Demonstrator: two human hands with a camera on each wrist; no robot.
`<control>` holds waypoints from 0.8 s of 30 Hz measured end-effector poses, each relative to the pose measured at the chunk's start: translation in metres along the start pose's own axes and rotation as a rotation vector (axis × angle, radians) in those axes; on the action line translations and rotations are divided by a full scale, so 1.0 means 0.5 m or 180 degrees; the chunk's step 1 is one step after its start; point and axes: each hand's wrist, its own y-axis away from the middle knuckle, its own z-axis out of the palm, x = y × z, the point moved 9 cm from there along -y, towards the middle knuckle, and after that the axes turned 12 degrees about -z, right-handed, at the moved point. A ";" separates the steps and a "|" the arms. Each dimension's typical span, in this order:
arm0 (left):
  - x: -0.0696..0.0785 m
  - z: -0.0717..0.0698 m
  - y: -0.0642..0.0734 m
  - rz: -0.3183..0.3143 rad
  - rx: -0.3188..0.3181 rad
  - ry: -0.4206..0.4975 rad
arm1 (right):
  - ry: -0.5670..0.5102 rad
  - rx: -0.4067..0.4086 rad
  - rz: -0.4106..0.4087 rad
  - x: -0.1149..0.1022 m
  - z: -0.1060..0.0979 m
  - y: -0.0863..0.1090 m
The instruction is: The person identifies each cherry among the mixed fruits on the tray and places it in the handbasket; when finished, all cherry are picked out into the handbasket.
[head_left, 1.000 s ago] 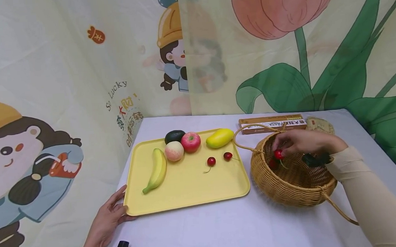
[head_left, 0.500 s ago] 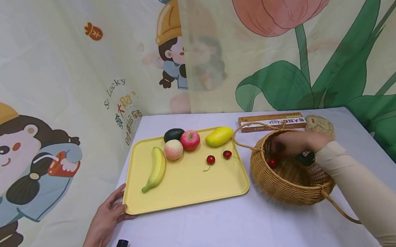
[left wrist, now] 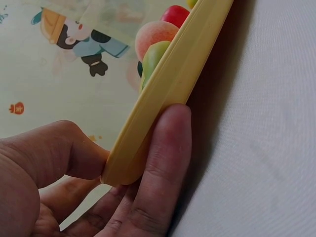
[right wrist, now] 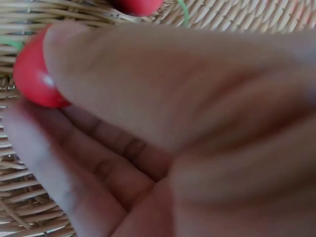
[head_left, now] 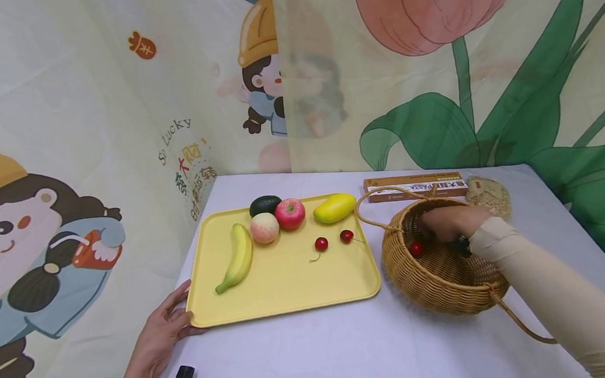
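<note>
My left hand (head_left: 162,330) holds the near left corner of a yellow tray (head_left: 289,295), its digits on both sides of the rim (left wrist: 148,113) in the left wrist view. My right hand (head_left: 455,223) reaches down inside a round wicker basket (head_left: 431,297). Between thumb and fingers it pinches a red cherry (right wrist: 37,74), seen in the right wrist view but hidden in the head view. Another cherry (head_left: 416,249) lies in the basket near that hand. Two more cherries, one in the middle (head_left: 321,244) and one further right (head_left: 346,236), lie on the tray.
The tray also bears a banana (head_left: 236,258), a peach (head_left: 264,228), an apple (head_left: 290,214), a dark green oval fruit (head_left: 265,205) and a yellow mango (head_left: 334,208). Behind the basket lie a pasta box (head_left: 413,187) and a clear packet (head_left: 487,195). Basket handles stick out both ways.
My right hand has gone lower into the basket with its cherry, which has passed out of the head view. The left hand keeps its hold on the tray.
</note>
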 end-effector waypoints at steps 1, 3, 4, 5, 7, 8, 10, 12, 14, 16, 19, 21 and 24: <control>0.000 0.000 0.001 0.0010 0.0001 -0.0003 | -0.0005 -0.0022 0.0030 0.001 0.002 -0.001; 0.001 0.000 0.002 0.0030 -0.0003 -0.0009 | -0.0002 -0.0066 0.0085 0.002 0.005 -0.003; 0.001 0.000 0.003 0.0038 -0.0005 -0.0007 | -0.0012 -0.0092 0.0126 0.004 0.007 -0.004; 0.001 0.000 0.003 0.0041 -0.0004 -0.0002 | 0.0000 -0.0118 0.0145 0.004 0.009 -0.005; 0.001 0.000 0.003 0.0030 -0.0004 0.0003 | 0.0028 -0.0155 0.0158 0.004 0.012 -0.007; 0.000 0.000 0.002 0.0023 -0.0003 0.0006 | 0.0037 -0.0160 0.0167 0.003 0.012 -0.008; 0.000 -0.001 0.002 0.0014 0.0003 0.0004 | 0.0053 -0.0164 0.0174 0.001 0.012 -0.008; -0.001 -0.002 0.002 0.0015 0.0005 0.0001 | 0.0091 -0.0164 0.0191 0.001 0.012 -0.008; -0.001 -0.002 0.002 0.0026 0.0009 0.0002 | 0.0112 -0.0177 0.0206 0.001 0.010 -0.010; -0.002 -0.002 0.002 0.0029 0.0009 0.0007 | 0.0136 -0.0203 0.0210 0.001 0.010 -0.011; -0.002 -0.002 0.002 0.0018 0.0007 0.0012 | 0.0173 -0.0235 0.0142 -0.002 0.010 -0.015; -0.002 -0.002 0.002 0.0010 0.0006 0.0010 | 0.0172 -0.0246 0.0117 -0.002 0.010 -0.016; -0.001 -0.002 0.002 0.0008 0.0007 0.0005 | 0.0173 -0.0242 0.0116 0.001 0.011 -0.018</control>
